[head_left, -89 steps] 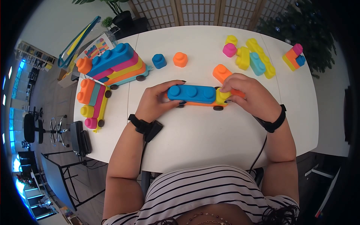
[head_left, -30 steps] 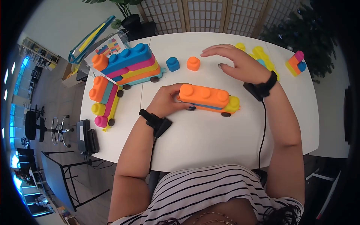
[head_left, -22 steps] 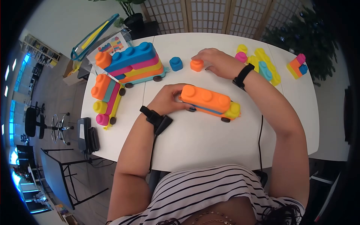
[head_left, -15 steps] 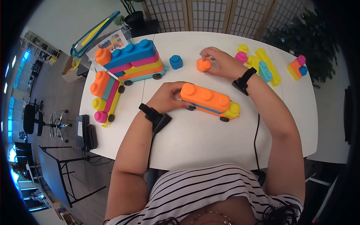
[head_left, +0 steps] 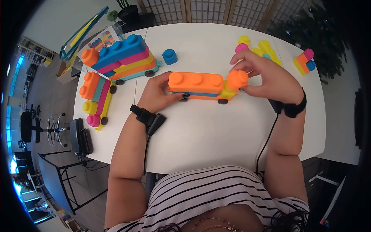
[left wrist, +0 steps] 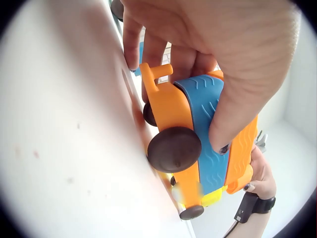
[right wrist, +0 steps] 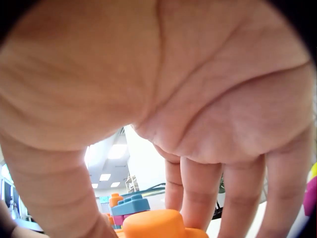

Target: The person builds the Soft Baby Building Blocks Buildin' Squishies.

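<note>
Small orange block [head_left: 237, 79] at the yellow block [head_left: 226, 93], contact unclear: apparently a stacking step.
The right hand [head_left: 270, 77] pinches it in its fingers; the left hand [head_left: 159, 92] clamps its fingers round the toy car [head_left: 196, 80] on the tabletop [head_left: 208, 135]. Next likely: line up, press down.

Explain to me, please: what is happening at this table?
A person's left hand grips one end of a wheeled block car. The right hand holds a small orange block at the yellow block on the car's other end; whether it is seated there, I cannot tell. A blue-topped wheeled build and a smaller wheeled build are on the left, and a small blue block sits apart.
</note>
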`<state>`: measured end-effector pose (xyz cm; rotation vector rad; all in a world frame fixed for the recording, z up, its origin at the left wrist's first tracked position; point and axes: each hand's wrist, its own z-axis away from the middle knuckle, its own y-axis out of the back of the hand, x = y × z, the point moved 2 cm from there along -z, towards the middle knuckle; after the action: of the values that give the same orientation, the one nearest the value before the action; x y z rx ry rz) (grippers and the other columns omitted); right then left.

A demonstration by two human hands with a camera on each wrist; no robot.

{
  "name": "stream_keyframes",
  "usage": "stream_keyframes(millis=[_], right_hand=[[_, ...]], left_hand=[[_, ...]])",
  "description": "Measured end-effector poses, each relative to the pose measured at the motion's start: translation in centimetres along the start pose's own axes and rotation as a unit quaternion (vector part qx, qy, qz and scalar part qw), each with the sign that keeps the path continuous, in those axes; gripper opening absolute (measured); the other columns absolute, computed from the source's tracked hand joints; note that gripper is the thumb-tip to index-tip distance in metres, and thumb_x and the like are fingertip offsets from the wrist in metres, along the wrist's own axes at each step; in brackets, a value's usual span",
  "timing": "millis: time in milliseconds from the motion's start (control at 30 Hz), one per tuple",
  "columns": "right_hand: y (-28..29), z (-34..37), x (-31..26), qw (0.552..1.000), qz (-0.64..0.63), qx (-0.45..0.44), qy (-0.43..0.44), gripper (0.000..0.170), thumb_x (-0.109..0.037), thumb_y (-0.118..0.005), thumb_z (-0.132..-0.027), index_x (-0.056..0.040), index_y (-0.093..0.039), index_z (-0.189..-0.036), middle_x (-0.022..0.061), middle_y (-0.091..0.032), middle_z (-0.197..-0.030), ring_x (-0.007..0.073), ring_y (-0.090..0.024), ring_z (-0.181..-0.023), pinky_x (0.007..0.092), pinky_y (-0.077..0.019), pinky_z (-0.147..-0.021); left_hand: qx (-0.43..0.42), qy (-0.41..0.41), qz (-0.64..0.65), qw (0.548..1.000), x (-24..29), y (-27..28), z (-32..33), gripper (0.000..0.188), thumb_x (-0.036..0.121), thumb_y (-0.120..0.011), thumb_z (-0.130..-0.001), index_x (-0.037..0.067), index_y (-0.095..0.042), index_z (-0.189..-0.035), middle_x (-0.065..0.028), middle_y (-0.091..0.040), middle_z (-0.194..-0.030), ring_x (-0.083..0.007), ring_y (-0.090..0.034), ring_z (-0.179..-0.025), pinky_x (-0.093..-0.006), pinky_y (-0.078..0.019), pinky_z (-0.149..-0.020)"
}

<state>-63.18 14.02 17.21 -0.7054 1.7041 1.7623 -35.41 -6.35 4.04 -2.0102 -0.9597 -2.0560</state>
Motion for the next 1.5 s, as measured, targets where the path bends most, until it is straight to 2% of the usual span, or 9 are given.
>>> stream_keyframes(millis=[167,400,533,700,1033,1167,1333,1400,1500], right_hand=[[-1.9,-1.0,-0.5,0.995,0.093,-0.027,-0.026,0.035,0.0,-0.079,-0.09,-0.0053,-0.064,-0.122,0.0085,-0.076,-0.117,0.0242,-0.075,-0.118,0.041,-0.06,-0.107],[-1.7,-1.5,1.5,0.998,0.024,-0.038,-0.036,0.033,-0.003,-0.079,-0.092,-0.004,-0.064,-0.122,0.0115,-0.077,-0.118,0.0287,-0.077,-0.117,0.04,-0.0608,-0.106],[-2.2,-1.0,0.8,0.994,0.112,-0.004,0.013,0.035,-0.012,-0.079,-0.09,-0.004,-0.064,-0.12,0.0175,-0.076,-0.1,0.0364,-0.074,-0.095,0.044,-0.0575,-0.081],[-2.8,-1.3,-0.1,0.991,0.131,-0.013,-0.033,0.041,-0.015,-0.081,-0.09,-0.0034,-0.06,-0.123,0.0187,-0.074,-0.094,0.0383,-0.074,-0.089,0.0451,-0.0567,-0.078],[-3.3,-1.8,0.2,0.993,0.117,0.003,-0.02,0.037,-0.01,-0.081,-0.091,-0.0055,-0.056,-0.118,0.0164,-0.073,-0.093,0.0358,-0.073,-0.089,0.0415,-0.0549,-0.079],[-3.2,-2.0,-0.5,0.994,0.104,-0.019,-0.037,0.037,-0.008,-0.083,-0.091,-0.0055,-0.055,-0.117,0.0144,-0.07,-0.094,0.032,-0.07,-0.089,0.0398,-0.0553,-0.081],[-3.5,-2.1,0.3,0.994,0.108,-0.001,-0.009,0.036,-0.01,-0.081,-0.092,-0.0051,-0.054,-0.115,0.0182,-0.073,-0.094,0.0402,-0.072,-0.091,0.0461,-0.0555,-0.078],[-3.5,-2.0,0.4,0.995,0.102,0.005,0.002,0.037,-0.01,-0.082,-0.092,-0.0051,-0.053,-0.115,0.018,-0.073,-0.094,0.0401,-0.072,-0.091,0.0461,-0.0555,-0.078],[-3.4,-2.0,0.1,0.995,0.098,0.0,0.001,0.038,-0.01,-0.082,-0.091,-0.005,-0.053,-0.115,0.0179,-0.073,-0.094,0.0399,-0.072,-0.092,0.046,-0.0556,-0.078]], left_hand=[[0.016,-0.007,-0.033,0.999,0.4,-0.2,0.2,0.055,0.002,-0.091,-0.086,0.0,-0.071,-0.138,-0.0068,-0.075,-0.131,-0.0183,-0.07,-0.119,-0.0338,-0.0531,-0.11],[0.024,0.016,0.01,1.0,-0.9,-0.3,0.3,0.051,0.002,-0.091,-0.086,-0.001,-0.071,-0.134,-0.0057,-0.076,-0.127,-0.017,-0.071,-0.116,-0.0336,-0.0556,-0.106],[0.012,0.029,0.119,0.992,-0.9,-1.2,0.1,0.05,-0.008,-0.084,-0.088,-0.004,-0.069,-0.135,-0.0084,-0.075,-0.131,-0.0183,-0.071,-0.125,-0.0355,-0.0559,-0.112],[0.02,0.065,0.118,0.991,-0.7,-0.9,0.1,0.052,-0.013,-0.08,-0.087,-0.006,-0.067,-0.137,-0.0095,-0.073,-0.134,-0.0198,-0.071,-0.129,-0.037,-0.0558,-0.116],[0.025,0.032,0.056,0.998,-1.1,-0.4,0.0,0.054,0.001,-0.09,-0.091,0.0,-0.068,-0.14,-0.0061,-0.076,-0.13,-0.0147,-0.072,-0.125,-0.0334,-0.0573,-0.111],[0.022,0.052,-0.02,0.998,0.0,-0.1,0.2,0.056,0.008,-0.092,-0.09,0.005,-0.069,-0.141,-0.0011,-0.076,-0.121,-0.0108,-0.067,-0.109,-0.0291,-0.0542,-0.102],[0.032,0.014,-0.008,0.999,-0.5,-0.1,0.1,0.057,0.01,-0.093,-0.088,0.007,-0.07,-0.14,0.001,-0.075,-0.115,-0.0101,-0.063,-0.102,-0.028,-0.0525,-0.097],[0.01,0.061,-0.052,0.997,-0.1,-0.1,0.1,0.063,0.001,-0.089,-0.091,0.006,-0.065,-0.148,-0.0033,-0.076,-0.137,-0.0114,-0.071,-0.126,-0.0296,-0.056,-0.105],[0.007,0.075,-0.047,0.996,0.1,-0.1,0.1,0.063,0.002,-0.09,-0.091,0.007,-0.065,-0.148,-0.0029,-0.076,-0.137,-0.0107,-0.072,-0.124,-0.0273,-0.0571,-0.1]])
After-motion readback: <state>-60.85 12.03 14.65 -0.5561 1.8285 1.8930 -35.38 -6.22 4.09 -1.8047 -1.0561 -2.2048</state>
